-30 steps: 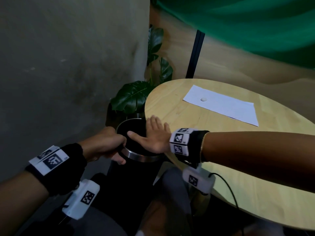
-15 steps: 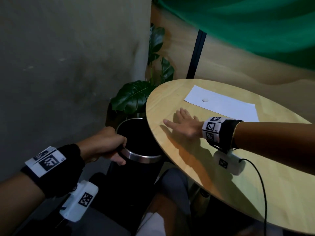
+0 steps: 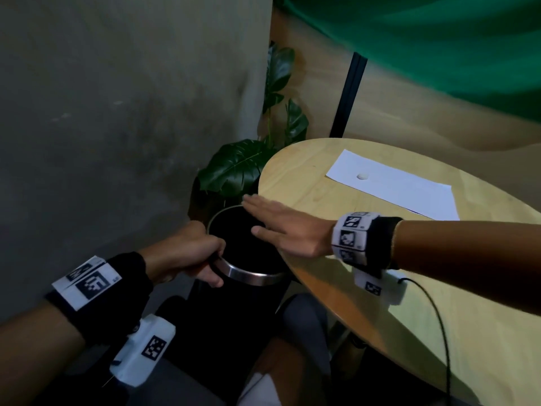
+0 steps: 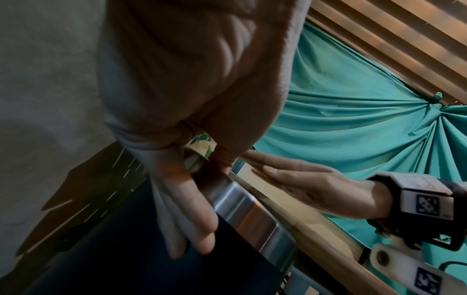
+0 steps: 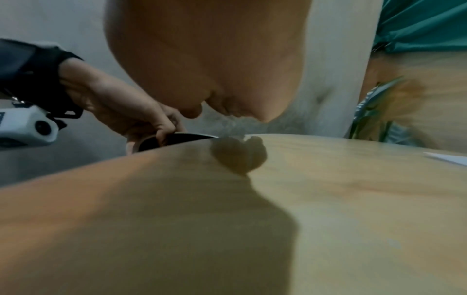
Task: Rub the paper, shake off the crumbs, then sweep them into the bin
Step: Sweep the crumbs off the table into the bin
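Nearest the camera, the left hand (image 3: 187,253) is clamped on the rim of the tall black cylindrical bin with a brushed-metal band (image 3: 251,278): the thumb lies over the top edge and the fingers (image 4: 192,215) run down the outside of the band and the black wall. The bin stands just beside the near-left edge of the round light-wood table (image 3: 380,332), its rim roughly level with the tabletop.

The right hand (image 3: 288,230) is flat, palm down, fingers straight and held together, holding nothing. Its heel is over the table edge and its fingertips reach past the edge above the bin's open mouth. The left wrist view shows the palm low over the wood; contact cannot be confirmed. No crumbs can be made out at this resolution.

Farther back on the table lies the white rectangular sheet of paper (image 3: 409,191), flat, well apart from both hands. A small pale rounded eraser (image 3: 363,176) rests on its left part.

Behind the bin, against the grey wall, stands a dark green broad-leaved plant (image 3: 237,168). A green cloth (image 3: 439,48) hangs beyond the table.
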